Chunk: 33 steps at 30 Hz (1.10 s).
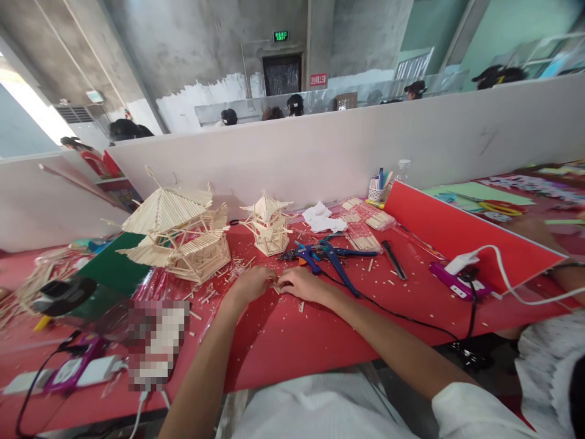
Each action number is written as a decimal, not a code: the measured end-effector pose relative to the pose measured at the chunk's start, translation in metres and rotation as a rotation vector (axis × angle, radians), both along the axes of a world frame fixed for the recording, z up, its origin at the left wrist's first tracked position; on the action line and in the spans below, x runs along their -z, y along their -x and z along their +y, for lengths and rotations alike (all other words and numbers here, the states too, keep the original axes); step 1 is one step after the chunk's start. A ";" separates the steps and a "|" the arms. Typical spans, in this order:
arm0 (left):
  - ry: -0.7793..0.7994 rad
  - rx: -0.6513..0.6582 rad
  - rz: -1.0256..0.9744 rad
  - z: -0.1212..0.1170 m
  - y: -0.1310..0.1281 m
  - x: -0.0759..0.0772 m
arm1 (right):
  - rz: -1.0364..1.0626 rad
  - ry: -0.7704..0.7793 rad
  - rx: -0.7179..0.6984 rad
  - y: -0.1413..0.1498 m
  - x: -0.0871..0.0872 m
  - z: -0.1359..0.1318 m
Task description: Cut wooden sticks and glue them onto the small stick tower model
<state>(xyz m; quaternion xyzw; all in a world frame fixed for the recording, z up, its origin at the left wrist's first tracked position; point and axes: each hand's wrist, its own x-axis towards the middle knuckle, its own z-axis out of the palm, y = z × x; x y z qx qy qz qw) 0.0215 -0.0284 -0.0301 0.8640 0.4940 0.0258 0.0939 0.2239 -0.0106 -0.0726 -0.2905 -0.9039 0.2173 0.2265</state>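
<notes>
My left hand (256, 283) and my right hand (299, 284) meet low over the red table, fingertips almost touching. Their fingers are closed in a pinch around a short pale wooden stick (276, 288), mostly covered by the fingers. Just behind them stands a small pavilion model (269, 228) built of wooden sticks. A larger stick pavilion (183, 235) with a wide slatted roof is to the left. Blue-handled tools (336, 259), one with a black cord, lie right beyond my right hand.
Cut stick bits litter the red tabletop (292, 347). Bagged sticks (361, 225), crumpled white paper (323, 217) and a black-handled knife-like tool (393, 259) lie behind. A red board (461, 238) and a purple power strip (459, 281) are at right; a bottle (86, 305) and phone-like blurred object (159, 344) at left.
</notes>
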 end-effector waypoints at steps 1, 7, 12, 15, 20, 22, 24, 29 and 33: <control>-0.005 0.001 0.010 0.000 0.000 0.000 | 0.005 0.002 -0.006 0.000 0.001 0.000; -0.018 0.009 0.058 -0.001 -0.002 -0.003 | 0.036 0.018 0.001 0.003 0.007 0.001; -0.016 -0.020 0.075 -0.004 -0.005 -0.008 | 0.041 -0.022 0.003 0.007 0.007 -0.003; -0.015 -0.007 0.088 -0.003 -0.004 -0.007 | 0.033 -0.072 0.021 0.008 0.007 -0.005; -0.012 0.042 0.054 0.000 0.000 -0.005 | 0.039 -0.072 0.015 0.006 0.007 -0.005; -0.006 0.049 0.039 0.000 0.000 -0.005 | 0.036 -0.053 0.007 0.005 0.008 -0.003; 0.001 0.044 0.033 0.000 0.001 -0.005 | 0.034 -0.045 -0.004 0.005 0.010 -0.001; -0.001 0.035 0.035 0.000 0.001 -0.005 | 0.046 -0.025 0.009 0.005 0.010 -0.001; -0.023 0.033 0.064 0.000 0.002 -0.004 | 0.040 0.000 0.039 0.006 0.004 -0.006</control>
